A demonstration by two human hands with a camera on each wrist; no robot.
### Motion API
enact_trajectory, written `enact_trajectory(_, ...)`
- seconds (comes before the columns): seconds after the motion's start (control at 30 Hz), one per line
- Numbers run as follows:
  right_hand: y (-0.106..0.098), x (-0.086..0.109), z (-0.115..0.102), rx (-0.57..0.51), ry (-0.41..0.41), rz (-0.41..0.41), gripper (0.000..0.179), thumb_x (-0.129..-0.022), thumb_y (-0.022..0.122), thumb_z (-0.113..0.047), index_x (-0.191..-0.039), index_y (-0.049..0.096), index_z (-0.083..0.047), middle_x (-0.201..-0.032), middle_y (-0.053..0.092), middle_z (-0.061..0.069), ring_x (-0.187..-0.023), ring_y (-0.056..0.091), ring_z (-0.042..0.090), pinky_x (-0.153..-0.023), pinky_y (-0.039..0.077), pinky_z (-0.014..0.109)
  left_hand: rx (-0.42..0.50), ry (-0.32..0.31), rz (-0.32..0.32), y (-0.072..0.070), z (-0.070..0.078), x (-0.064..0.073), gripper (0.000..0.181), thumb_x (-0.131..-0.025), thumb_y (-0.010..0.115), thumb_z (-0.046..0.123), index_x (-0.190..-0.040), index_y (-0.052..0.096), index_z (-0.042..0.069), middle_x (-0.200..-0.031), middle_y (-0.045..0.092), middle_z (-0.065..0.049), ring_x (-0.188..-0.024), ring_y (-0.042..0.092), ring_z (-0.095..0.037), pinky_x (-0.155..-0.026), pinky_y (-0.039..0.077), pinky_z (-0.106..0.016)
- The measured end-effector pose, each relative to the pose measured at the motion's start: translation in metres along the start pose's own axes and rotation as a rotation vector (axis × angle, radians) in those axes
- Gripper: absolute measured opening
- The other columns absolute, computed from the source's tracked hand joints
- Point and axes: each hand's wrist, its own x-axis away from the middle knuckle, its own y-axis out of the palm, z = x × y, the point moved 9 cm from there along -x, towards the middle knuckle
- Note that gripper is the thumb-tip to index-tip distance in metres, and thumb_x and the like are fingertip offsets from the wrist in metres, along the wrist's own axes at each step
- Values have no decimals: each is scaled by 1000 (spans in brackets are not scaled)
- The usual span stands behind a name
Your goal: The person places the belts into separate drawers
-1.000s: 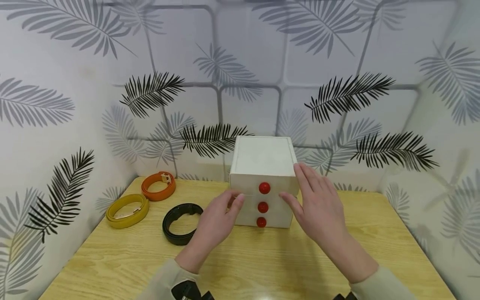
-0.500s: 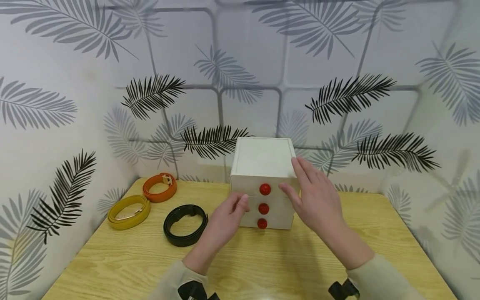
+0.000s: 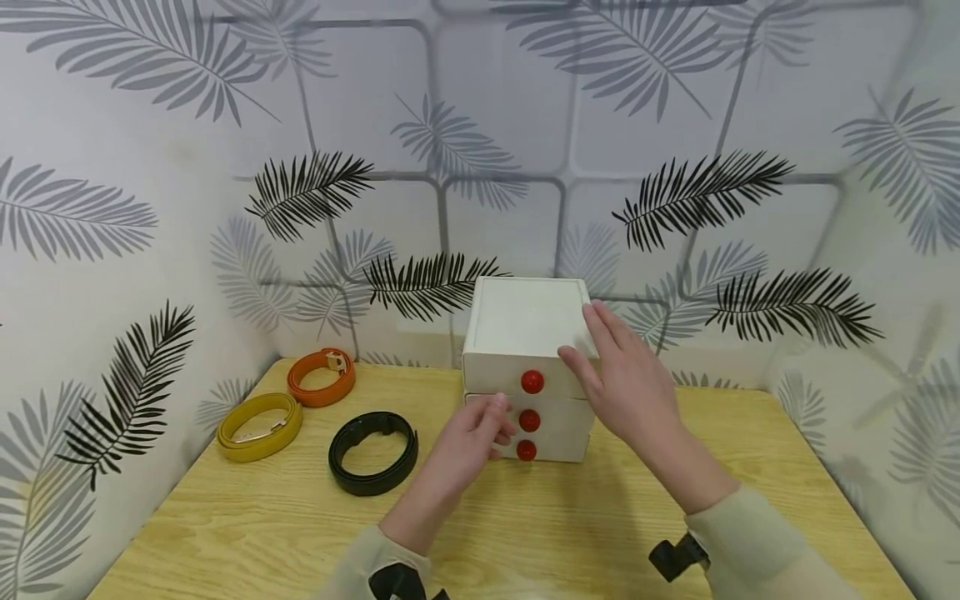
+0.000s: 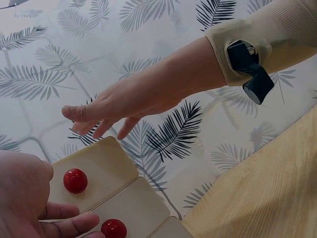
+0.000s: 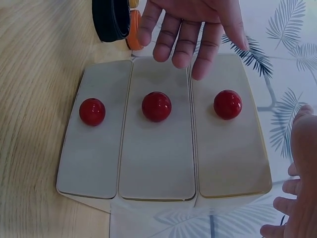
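A white box point(image 3: 528, 317) with three stacked drawers stands toward the back of the table, a round red knob point(image 3: 532, 382) on each front. My left hand point(image 3: 468, 433) is in front of the drawers' left part, its fingers loosely bent and holding nothing. In the right wrist view that left hand point(image 5: 193, 25) reaches in from the top, fingers spread over the upper drawers' ends. My right hand point(image 3: 630, 383) is at the box's upper right edge with straight fingers; whether it touches the box I cannot tell.
Three rolled belts lie on the wooden table point(image 3: 300, 542) to the left: an orange belt point(image 3: 298, 392), a yellow belt point(image 3: 258, 450) and a black belt point(image 3: 363, 486). Leaf-patterned walls point(image 3: 502, 100) close in the back and both sides.
My left hand has moved right across the drawer fronts, away from the box's left edge. The right hand has shifted slightly up and left. The belts stay where they lay.
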Motion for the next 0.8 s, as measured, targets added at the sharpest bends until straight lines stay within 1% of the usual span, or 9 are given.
enact_trajectory(0.13, 3, -5, 3, -20, 13, -8, 76, -117, 46, -55, -175, 30, -9, -180, 29, 16, -159, 35, 45, -122, 39, 67, 34, -18, -22, 5, -3, -1, 57, -118, 50, 49, -141, 64, -1, -113, 72, -15, -103, 68, -26, -91, 62, -45)
enact_trajectory(0.23, 4, -9, 6, -41, 34, -26, 78, -117, 43, -59, -175, 28, -10, -180, 27, 14, -161, 33, 44, -121, 38, 69, 55, -26, -31, 9, -3, -1, 57, -118, 50, 48, -143, 63, -1, -113, 73, -14, -107, 69, -30, -92, 62, -44)
enact_trajectory(0.3, 5, -13, 8, -63, 56, -42, 79, -116, 39, -62, -176, 27, -12, -181, 25, 13, -161, 31, 44, -120, 38, 72, 70, -23, -34, 11, -3, -2, 57, -118, 49, 47, -143, 62, -2, -113, 73, -14, -108, 69, -33, -92, 62, -45)
enact_trajectory(0.43, 7, -21, 14, -113, 88, -74, 82, -115, 34, -67, -177, 24, -13, -182, 22, 12, -163, 28, 44, -119, 36, 76, 104, -30, -34, 14, -4, -4, 57, -118, 49, 47, -143, 61, -3, -113, 72, -15, -106, 70, -34, -95, 62, -49)
enact_trajectory(0.63, 12, -29, 21, -177, 105, -99, 82, -117, 33, -65, -176, 24, -9, -182, 20, 14, -164, 23, 45, -124, 28, 74, 134, -51, -31, 19, -4, -6, 57, -118, 50, 48, -141, 63, -3, -113, 73, -14, -104, 70, -30, -95, 63, -49)
enact_trajectory(0.8, 17, -34, 26, -230, 109, -118, 80, -118, 33, -61, -175, 26, -6, -182, 19, 17, -165, 21, 44, -128, 24, 70, 154, -66, -34, 22, -4, -6, 56, -118, 49, 47, -142, 63, -3, -112, 72, -15, -104, 70, -33, -94, 63, -47)
